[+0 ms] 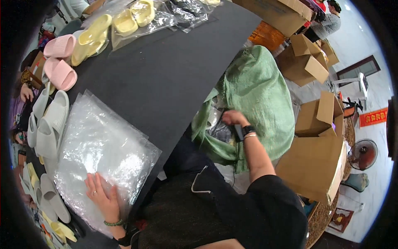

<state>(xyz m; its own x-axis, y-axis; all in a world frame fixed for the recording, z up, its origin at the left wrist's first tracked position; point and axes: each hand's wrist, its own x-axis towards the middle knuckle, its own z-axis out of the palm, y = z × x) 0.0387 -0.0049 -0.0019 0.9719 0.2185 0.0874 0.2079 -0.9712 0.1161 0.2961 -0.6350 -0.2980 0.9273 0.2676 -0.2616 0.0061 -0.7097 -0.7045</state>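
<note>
**Hands at the bag pile and the green sack**

Black and matte, the table (166,79) is stretching away from the person, with brown cardboard boxes (317,166) standing on the pale floor to the right. On the table the pile of clear plastic bags (103,145) is lying flat, crinkled and shiny, its long axis running from the near left edge toward the far right. The left hand (103,195) is resting open, palm down, on the near end of this pile. The right hand (233,118) is reaching into the green woven sack (261,95) beside the table; its fingers are curled, but I cannot tell whether they are gripping anything. Grey slippers (49,128) are lying just beside the pile, pink slippers (60,62) further away.
</note>
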